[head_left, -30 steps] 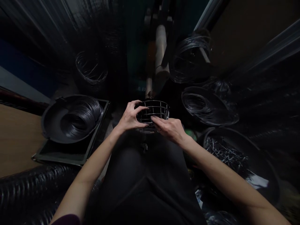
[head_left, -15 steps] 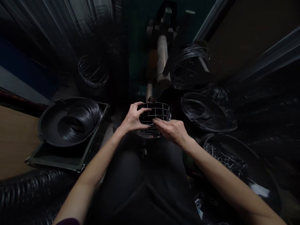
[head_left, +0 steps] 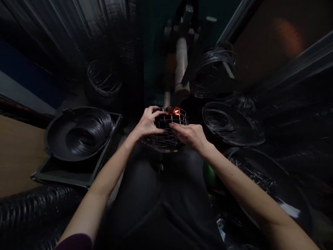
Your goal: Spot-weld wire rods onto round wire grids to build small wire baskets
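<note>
A round wire basket [head_left: 183,120] with a grid of thin metal bars is held between my two hands, above my lap. My left hand [head_left: 148,122] grips its left side, thumb below and fingers above. On the front right, my right hand [head_left: 189,134] pinches at the bars with fingertips together; whether a separate wire is in them is too small to tell. The basket's upper rim sits at the tips of a machine's electrodes [head_left: 182,91], where an orange glow [head_left: 177,111] shows. Below the basket lies a dark rounded surface with loose wires [head_left: 166,141].
On the left, a black pan [head_left: 58,139] holding wire rings [head_left: 88,132] rests on a crate [head_left: 62,177]. To the right are another pan of wire rings [head_left: 220,121] and a basin of short wire pieces [head_left: 255,177]. Wire coils [head_left: 104,80] stand behind.
The basket and both hands have moved slightly up towards the electrodes. An orange glow has appeared at the basket's rim, with a reddish light at the upper right.
</note>
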`<action>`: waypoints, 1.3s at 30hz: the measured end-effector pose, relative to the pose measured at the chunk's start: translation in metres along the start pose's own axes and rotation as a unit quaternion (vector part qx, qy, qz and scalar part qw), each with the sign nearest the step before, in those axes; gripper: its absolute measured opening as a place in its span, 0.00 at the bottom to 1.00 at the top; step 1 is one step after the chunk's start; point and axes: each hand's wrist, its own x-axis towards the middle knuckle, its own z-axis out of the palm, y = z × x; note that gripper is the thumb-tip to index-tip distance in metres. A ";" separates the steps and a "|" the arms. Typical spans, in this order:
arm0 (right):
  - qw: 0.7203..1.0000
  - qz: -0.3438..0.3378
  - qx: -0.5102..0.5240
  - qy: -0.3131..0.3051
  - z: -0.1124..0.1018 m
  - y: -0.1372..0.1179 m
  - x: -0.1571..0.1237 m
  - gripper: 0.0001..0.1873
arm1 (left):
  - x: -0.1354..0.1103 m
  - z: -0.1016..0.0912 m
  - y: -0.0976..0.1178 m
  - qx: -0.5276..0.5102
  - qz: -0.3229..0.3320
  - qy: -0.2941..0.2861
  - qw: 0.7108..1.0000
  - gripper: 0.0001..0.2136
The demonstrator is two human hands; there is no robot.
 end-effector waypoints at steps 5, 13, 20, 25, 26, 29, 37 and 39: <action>0.995 0.069 0.027 0.061 -0.001 0.000 -0.013 0.14 | 0.003 -0.002 0.002 -0.004 0.007 0.014 1.000 0.32; 0.982 0.127 0.075 0.115 0.012 0.016 0.006 0.13 | 0.025 -0.004 -0.012 0.003 -0.007 0.017 1.000 0.32; 0.973 0.174 0.105 0.109 0.015 0.024 0.027 0.10 | 0.044 -0.009 -0.021 0.006 -0.006 0.016 1.000 0.33; 0.967 0.201 0.111 0.107 0.009 0.026 0.041 0.10 | 0.063 -0.011 -0.034 -0.037 -0.002 0.021 0.999 0.37; 0.964 0.205 0.119 0.122 0.005 0.026 0.034 0.11 | 0.060 -0.011 -0.039 -0.061 0.005 0.024 0.998 0.40; 0.947 0.218 0.179 0.157 -0.006 0.022 -0.012 0.21 | 0.035 -0.005 -0.062 -0.142 -0.005 0.041 0.989 0.51; 0.894 0.295 0.320 -0.103 0.035 -0.002 -0.165 0.25 | -0.019 0.040 -0.109 -0.337 -0.163 0.095 0.923 0.61; 0.889 0.278 0.342 -0.126 0.052 0.001 -0.184 0.22 | -0.018 0.043 -0.103 -0.343 -0.153 0.141 0.916 0.58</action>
